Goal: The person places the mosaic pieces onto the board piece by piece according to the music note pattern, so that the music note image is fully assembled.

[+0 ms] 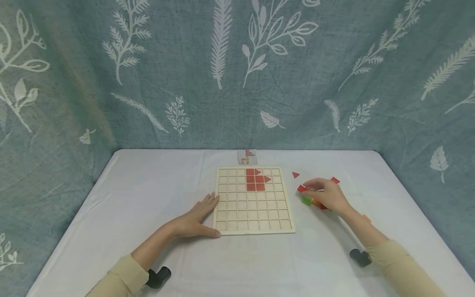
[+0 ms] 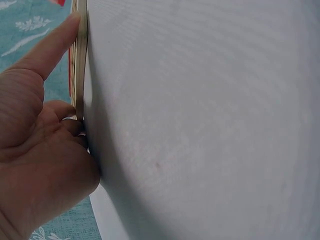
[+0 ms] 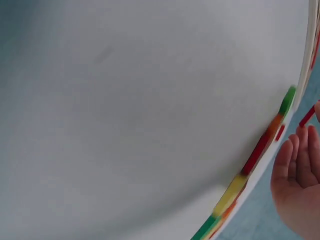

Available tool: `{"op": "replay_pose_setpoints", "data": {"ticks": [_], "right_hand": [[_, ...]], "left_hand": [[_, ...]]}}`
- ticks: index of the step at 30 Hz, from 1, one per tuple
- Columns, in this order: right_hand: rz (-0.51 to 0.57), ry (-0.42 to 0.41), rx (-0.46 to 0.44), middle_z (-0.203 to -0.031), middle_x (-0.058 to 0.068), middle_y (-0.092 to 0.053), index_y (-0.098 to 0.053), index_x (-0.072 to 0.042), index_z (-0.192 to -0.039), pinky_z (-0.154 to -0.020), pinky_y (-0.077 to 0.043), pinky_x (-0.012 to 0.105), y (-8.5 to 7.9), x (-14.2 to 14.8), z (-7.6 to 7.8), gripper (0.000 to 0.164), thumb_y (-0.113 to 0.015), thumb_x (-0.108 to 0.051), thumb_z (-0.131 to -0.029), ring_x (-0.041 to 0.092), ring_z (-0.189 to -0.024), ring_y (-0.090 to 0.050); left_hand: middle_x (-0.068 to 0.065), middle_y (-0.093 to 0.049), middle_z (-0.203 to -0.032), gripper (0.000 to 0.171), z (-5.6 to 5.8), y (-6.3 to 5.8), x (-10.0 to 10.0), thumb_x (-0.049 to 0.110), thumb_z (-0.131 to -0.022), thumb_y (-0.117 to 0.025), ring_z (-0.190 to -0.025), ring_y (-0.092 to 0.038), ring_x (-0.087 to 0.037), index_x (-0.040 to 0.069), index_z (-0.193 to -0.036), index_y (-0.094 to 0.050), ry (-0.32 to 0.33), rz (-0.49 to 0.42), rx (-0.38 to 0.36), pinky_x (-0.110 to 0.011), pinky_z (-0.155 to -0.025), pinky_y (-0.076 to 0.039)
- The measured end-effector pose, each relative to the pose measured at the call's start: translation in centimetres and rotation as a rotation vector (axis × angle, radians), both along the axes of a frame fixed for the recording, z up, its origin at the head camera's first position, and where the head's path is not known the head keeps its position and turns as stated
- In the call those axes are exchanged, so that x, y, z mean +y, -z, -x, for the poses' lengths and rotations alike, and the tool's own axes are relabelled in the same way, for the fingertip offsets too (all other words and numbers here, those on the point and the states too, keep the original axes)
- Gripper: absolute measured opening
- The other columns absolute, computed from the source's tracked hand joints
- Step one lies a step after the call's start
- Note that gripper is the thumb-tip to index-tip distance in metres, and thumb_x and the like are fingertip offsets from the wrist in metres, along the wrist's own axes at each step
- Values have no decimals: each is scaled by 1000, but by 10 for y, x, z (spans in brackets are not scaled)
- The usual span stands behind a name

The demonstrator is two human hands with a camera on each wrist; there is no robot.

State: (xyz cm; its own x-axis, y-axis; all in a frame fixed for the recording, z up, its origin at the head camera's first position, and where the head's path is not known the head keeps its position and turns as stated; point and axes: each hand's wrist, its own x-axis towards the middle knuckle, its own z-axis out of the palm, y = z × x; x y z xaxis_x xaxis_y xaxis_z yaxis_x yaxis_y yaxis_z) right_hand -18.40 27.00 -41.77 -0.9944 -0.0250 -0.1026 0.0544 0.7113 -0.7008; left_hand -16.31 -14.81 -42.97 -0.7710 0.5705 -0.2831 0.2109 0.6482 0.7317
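Note:
A pale wooden grid board (image 1: 243, 205) lies flat on the white table, with several red square tiles (image 1: 251, 179) and two red triangle tiles (image 1: 267, 179) in its upper cells. My left hand (image 1: 194, 216) rests against the board's left side, fingers and thumb spread along the edge; the left wrist view shows the thumb on the frame. Right of the board, my right hand (image 1: 328, 196) pinches a red tile (image 1: 302, 188) between thumb and fingers, raised above the table. Beneath that hand lie a green tile (image 1: 306, 200) and an orange tile (image 1: 316, 203), partly hidden.
A small picture card (image 1: 247, 156) with a red pattern lies behind the board. One loose red triangle (image 1: 295, 175) is right of the board. Another red tile (image 1: 335, 180) sits beyond the right hand, and an orange piece (image 1: 366, 218) shows beside the right forearm.

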Motion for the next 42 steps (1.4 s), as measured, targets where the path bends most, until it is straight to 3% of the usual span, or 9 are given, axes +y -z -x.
{"op": "replay_pose_setpoints", "data": {"ticks": [8,13,22,29,34,38,42], "right_hand": [[44,-100,-11,-99,1,-70,-72,-10,-108,-72,-52,30,4,-40,12,31,-78,-29,-84,21,-93,-61],[13,-177,49,-97,-2,-70,-73,-11,-103,-78,-53,33,7,-60,20,23,-78,-23,-84,19,-91,-61],[-37,-288,181,-100,6,-71,-75,-6,-98,-86,-55,42,6,-79,30,13,-75,-10,-85,24,-97,-64],[-22,-308,186,-108,10,-71,-75,-5,-102,-91,-53,45,7,-82,30,15,-72,-7,-87,28,-108,-62],[-21,-283,209,-109,11,-71,-75,-4,-103,-90,-54,43,7,-82,28,17,-70,-3,-87,29,-106,-64],[-15,-267,166,-110,10,-70,-74,-4,-106,-89,-55,42,5,-81,28,18,-69,-5,-89,27,-104,-65],[-9,-190,100,-112,10,-70,-73,-7,-111,-88,-54,44,2,-73,31,20,-67,-14,-93,29,-106,-64]], "left_hand": [[-17,-2,-162,110,-1,1,0,42,-77,-79,-149,4,-31,3,-156,-14,0,-6,-1,-48,-120,2],[-17,-2,-162,110,-1,0,0,41,-77,-79,-149,4,-31,3,-156,-13,3,-9,-1,-48,-120,2],[-18,-1,-162,110,-1,0,0,40,-78,-80,-149,5,-31,2,-156,-13,15,-14,2,-47,-120,2],[-17,-1,-162,110,0,2,-1,41,-78,-79,-149,4,-31,3,-156,-13,15,-15,5,-48,-120,2],[-17,-2,-162,110,0,2,-1,41,-77,-80,-149,4,-31,2,-156,-13,11,-13,8,-47,-120,2],[-17,-2,-162,110,0,1,-1,41,-77,-80,-149,3,-31,2,-156,-14,6,-8,11,-47,-120,1],[-17,-2,-162,109,0,1,-1,41,-77,-80,-149,3,-31,3,-156,-13,3,-5,9,-47,-120,1]]}}
